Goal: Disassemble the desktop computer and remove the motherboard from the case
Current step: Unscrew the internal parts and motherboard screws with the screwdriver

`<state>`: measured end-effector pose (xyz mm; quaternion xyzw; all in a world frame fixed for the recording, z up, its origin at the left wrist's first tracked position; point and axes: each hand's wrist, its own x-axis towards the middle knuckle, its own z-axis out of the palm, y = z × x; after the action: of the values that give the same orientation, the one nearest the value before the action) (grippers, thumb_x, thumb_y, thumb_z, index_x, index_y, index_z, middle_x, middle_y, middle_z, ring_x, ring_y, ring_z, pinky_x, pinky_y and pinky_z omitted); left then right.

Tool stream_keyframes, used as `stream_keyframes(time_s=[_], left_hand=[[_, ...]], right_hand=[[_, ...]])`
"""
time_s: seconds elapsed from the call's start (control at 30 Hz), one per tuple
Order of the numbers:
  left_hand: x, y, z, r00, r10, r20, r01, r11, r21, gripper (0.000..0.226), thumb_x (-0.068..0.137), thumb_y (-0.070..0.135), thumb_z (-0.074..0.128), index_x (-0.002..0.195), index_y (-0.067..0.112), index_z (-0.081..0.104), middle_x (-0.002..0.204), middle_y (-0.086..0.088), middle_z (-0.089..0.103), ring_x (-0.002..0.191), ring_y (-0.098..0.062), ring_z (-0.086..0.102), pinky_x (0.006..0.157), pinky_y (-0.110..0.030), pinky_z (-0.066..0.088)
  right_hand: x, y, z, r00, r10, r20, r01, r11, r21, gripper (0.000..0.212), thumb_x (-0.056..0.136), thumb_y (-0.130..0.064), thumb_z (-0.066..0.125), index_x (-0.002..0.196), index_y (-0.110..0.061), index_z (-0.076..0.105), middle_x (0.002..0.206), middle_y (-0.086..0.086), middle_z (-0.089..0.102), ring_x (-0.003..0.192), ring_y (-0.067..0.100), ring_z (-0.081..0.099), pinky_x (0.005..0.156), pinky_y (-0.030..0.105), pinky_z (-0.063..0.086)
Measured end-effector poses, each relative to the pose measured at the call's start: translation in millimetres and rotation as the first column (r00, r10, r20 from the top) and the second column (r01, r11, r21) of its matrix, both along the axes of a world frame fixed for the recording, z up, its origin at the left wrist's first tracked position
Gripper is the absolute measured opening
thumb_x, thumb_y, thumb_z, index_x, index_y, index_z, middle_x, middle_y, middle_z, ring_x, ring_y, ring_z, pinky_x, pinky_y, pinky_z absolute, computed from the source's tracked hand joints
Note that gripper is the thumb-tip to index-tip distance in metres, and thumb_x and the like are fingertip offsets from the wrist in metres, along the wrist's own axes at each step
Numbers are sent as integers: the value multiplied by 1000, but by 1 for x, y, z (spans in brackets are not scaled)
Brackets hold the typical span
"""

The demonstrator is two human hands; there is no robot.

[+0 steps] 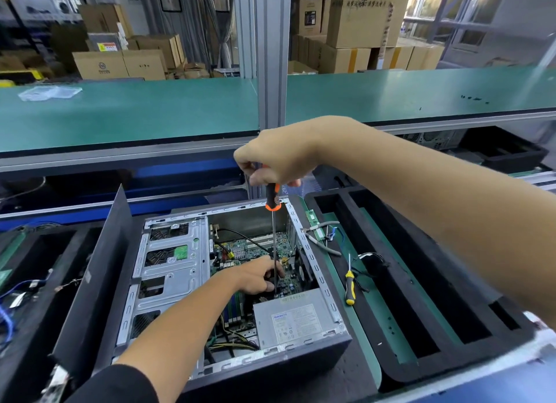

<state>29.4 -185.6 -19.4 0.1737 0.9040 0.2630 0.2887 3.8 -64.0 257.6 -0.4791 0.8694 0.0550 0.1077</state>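
An open black computer case (301,357) lies on its side in front of me. Its green motherboard (258,246) shows between a silver drive cage (171,261) and a grey power supply (293,321). My right hand (279,158) grips the orange-and-black handle of a long screwdriver (273,198) held upright above the case. The shaft runs down to the board, its tip just beyond the power supply. My left hand (255,274) is inside the case with its fingers curled round the lower shaft.
The case's black side panel (99,270) stands tilted at the left. A yellow-handled screwdriver (349,285), pliers (319,240) and loose cables lie on the green mat to the right, beside a black foam tray (421,282). A green shelf (135,113) runs behind.
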Motion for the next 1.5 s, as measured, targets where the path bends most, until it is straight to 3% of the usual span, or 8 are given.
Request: stream_keyframes(time_s=[0.23,0.47,0.73,0.9,1.03,1.27,1.4,1.5], left_hand=[[0,1,-1,1000,1,3,-1,1000,-14,39,92,6,55,129,21,50,113,-2,43,105,-20,46,95,-32,40],[4,1,-1,1000,21,5,-21,999,-46,40,94,8,52,129,27,49,121,-3,41,111,-23,46,94,-30,38],[12,-2,4,998,-22,-59,20,999,-48,44,91,11,58,131,27,48,123,-2,45,106,-18,49,90,-26,39],[15,-4,5,996,-40,-81,38,999,-30,51,87,8,62,132,26,48,132,-2,42,117,-20,47,101,-32,40],[13,-4,5,995,-45,-90,42,999,-33,52,85,10,65,132,27,48,133,-2,42,118,-21,47,104,-37,40],[13,-6,8,990,-77,-121,69,995,-69,46,88,31,65,131,26,48,138,1,43,123,-19,44,106,-38,38],[15,-3,12,986,-26,-165,19,999,-44,35,92,41,57,122,24,58,128,0,52,115,-19,50,100,-37,43],[15,-2,22,979,22,-203,-18,1000,24,32,96,41,51,113,19,67,121,1,58,110,-16,53,98,-31,42]], right_hand=[[-5,11,0,979,46,200,-14,987,-159,23,90,-9,62,97,-21,44,91,3,59,79,23,64,66,35,50],[-10,24,0,875,0,484,160,943,-290,33,80,13,62,100,-8,44,105,13,64,85,8,64,69,21,51],[-13,18,-27,860,-134,492,377,816,-438,49,83,-2,72,120,-12,41,106,11,68,85,19,69,66,20,53],[-9,14,-35,876,-124,467,380,773,-507,51,81,-7,74,118,-14,40,99,11,69,84,22,69,63,21,53],[-8,7,-41,889,-190,417,398,770,-498,43,83,-20,75,113,-15,45,88,6,57,76,23,65,72,39,60],[-8,7,-52,843,-190,504,431,798,-420,28,89,-19,69,104,-8,48,99,18,65,88,28,71,75,38,61],[-12,2,-53,837,-191,513,443,786,-430,21,93,-21,64,94,-12,46,89,13,66,73,18,73,63,28,60],[-16,-2,-48,861,-216,462,438,777,-453,30,95,-25,61,111,-6,43,91,15,66,66,13,71,58,22,56]])
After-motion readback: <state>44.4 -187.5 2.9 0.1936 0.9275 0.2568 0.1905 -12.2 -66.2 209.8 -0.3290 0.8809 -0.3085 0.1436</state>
